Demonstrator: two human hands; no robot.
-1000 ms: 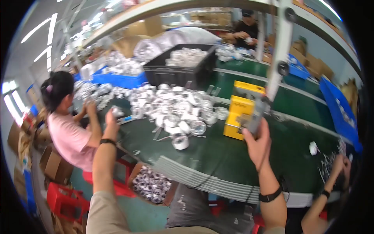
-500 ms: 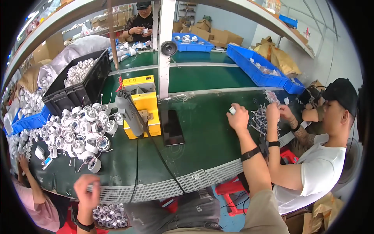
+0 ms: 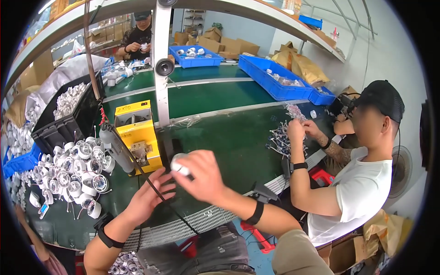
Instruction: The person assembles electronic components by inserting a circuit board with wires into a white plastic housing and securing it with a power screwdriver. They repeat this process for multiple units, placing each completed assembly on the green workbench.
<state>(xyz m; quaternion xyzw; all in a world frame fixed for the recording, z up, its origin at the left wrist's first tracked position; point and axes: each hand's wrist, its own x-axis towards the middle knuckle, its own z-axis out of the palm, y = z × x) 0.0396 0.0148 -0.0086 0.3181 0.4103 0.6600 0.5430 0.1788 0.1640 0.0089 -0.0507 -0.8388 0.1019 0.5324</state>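
My right hand (image 3: 204, 178) pinches a small round white plastic part (image 3: 179, 166) over the green table. Just left of it is my left hand (image 3: 149, 197), with nothing in it and its fingers spread apart. A black cable (image 3: 158, 195) crosses in front of the left hand's fingers. Behind the hands stands a yellow box-shaped fixture (image 3: 134, 124) with a metal block on its front. A grey electric screwdriver (image 3: 115, 149) hangs at its left side. The dark phone (image 3: 172, 145) beside the fixture is partly hidden by my right hand.
White round housings with wires (image 3: 75, 172) lie heaped at left, near a black crate (image 3: 64, 114) of small white parts. At right, a co-worker (image 3: 353, 183) handles thin wired parts (image 3: 282, 140). Blue trays (image 3: 270, 80) stand farther back.
My right hand has come in from the right with the white part. My left hand has moved up and right from the table's front edge, its fingers spreading. The view has shifted right.
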